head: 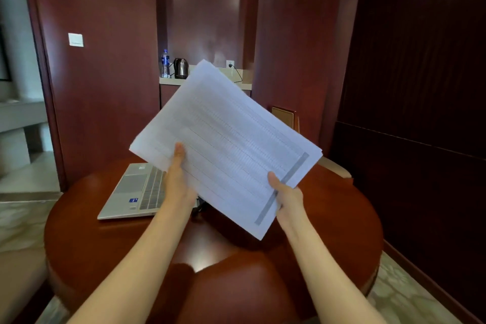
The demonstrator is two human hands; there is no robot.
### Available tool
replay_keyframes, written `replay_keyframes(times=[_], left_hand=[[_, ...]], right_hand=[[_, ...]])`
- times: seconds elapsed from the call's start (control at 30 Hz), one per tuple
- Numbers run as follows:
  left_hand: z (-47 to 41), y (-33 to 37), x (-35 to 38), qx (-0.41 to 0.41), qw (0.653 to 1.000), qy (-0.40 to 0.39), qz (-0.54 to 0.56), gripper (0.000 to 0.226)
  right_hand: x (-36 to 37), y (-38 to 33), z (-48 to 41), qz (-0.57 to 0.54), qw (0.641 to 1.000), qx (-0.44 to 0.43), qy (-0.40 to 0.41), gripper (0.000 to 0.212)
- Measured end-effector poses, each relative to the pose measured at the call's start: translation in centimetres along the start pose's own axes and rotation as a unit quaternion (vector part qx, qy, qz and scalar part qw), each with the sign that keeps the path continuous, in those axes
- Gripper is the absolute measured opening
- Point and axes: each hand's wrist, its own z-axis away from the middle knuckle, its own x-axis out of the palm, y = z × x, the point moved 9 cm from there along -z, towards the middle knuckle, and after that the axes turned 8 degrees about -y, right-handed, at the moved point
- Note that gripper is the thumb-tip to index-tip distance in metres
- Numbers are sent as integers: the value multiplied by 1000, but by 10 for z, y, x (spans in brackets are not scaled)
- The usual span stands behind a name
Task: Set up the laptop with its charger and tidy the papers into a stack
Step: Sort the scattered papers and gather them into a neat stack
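Papers (226, 139) are up in the air over the round wooden table (105, 239), held as one sheaf that's tilted, with one corner pointing up toward the back wall and the opposite one pointing down toward the person. From the head camera the top sheet looks like a printed table with lots of fine rows and a grey strip along one short edge. The edges of the sheets underneath fan out a bit, so they're not squared up.

The left hand (177, 179) grips the lower left edge, thumb flat on the top sheet and the rest of the fingers hidden behind the paper. The right hand (285, 194) pinches the lower right edge just beside the grey strip, thumb on top, fingers tucked under.

The laptop (136, 189) sits on the left part of the table with its keyboard and trackpad showing; the papers cover where its screen would be. Something dark peeks out from below the papers next to the laptop, can't tell what it is.

Further back there's a recessed counter with a water bottle (165, 63) and a kettle (181, 68) side by side, and a wall socket (230, 64) with a cable plugged in. A light switch (76, 40) is on the wood panel to the left.
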Motion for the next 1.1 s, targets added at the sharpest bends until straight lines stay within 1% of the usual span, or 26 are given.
replay_keyframes(times=[0.07,0.1,0.17,0.2,0.27,0.3,0.33,0.37,0.43,0.5,0.53,0.6,0.63,0.67,0.7,0.73,0.83,0.9,1.0,1.03,1.1], left_hand=[[-2,3,-15,-10,999,23,-34,25],[-6,10,-25,-4,998,23,-61,25],[-13,26,-39,5,988,-14,-153,18],[-15,32,-43,3,974,-40,-222,18],[-14,32,-37,-16,929,-103,-356,33],[-11,30,-29,-22,905,-126,-405,43],[-8,29,-23,-14,891,-134,-433,45],[-8,31,-18,3,886,-127,-445,41],[-7,33,-15,32,885,-108,-452,31],[-6,33,-17,31,887,-108,-448,34],[-4,33,-19,23,887,-107,-449,49],[-4,36,-26,20,883,-98,-459,96],[-4,39,-27,27,887,-97,-452,111],[-5,41,-28,33,892,-101,-439,120],[-6,41,-28,34,897,-109,-427,123],[-6,41,-27,37,898,-123,-420,120],[-4,34,-17,36,897,-156,-411,98],[-6,33,-14,30,900,-149,-409,90],[-13,42,-3,33,902,-134,-408,68],[-15,45,-1,36,904,-129,-407,66],[-17,46,-3,32,902,-125,-411,77]], right_hand=[[-13,-13,-2,0,999,-33,37,29],[-19,-22,-2,8,998,-51,37,28],[-32,-38,-2,29,996,-81,25,29],[-37,-44,-1,42,995,-94,17,30],[-40,-53,2,81,990,-112,-14,30],[-39,-55,3,104,987,-117,-28,29],[-37,-57,3,125,984,-122,-37,28],[-37,-57,3,140,981,-126,-41,28],[-36,-59,1,160,977,-131,-52,29],[-34,-62,-2,182,973,-119,-76,34],[-34,-62,-3,198,970,-106,-90,40],[-35,-59,-4,230,964,-81,-106,53],[-36,-58,-5,237,963,-73,-109,59],[-36,-56,-5,236,962,-69,-115,63],[-35,-54,-5,231,963,-70,-124,63],[-31,-52,-5,226,962,-73,-138,60],[-20,-52,-4,217,958,-94,-160,46],[-18,-55,-6,211,961,-104,-146,44],[-16,-70,-12,209,964,-113,-120,46],[-14,-76,-14,219,961,-118,-123,50],[-11,-80,-14,242,954,-116,-137,53]])
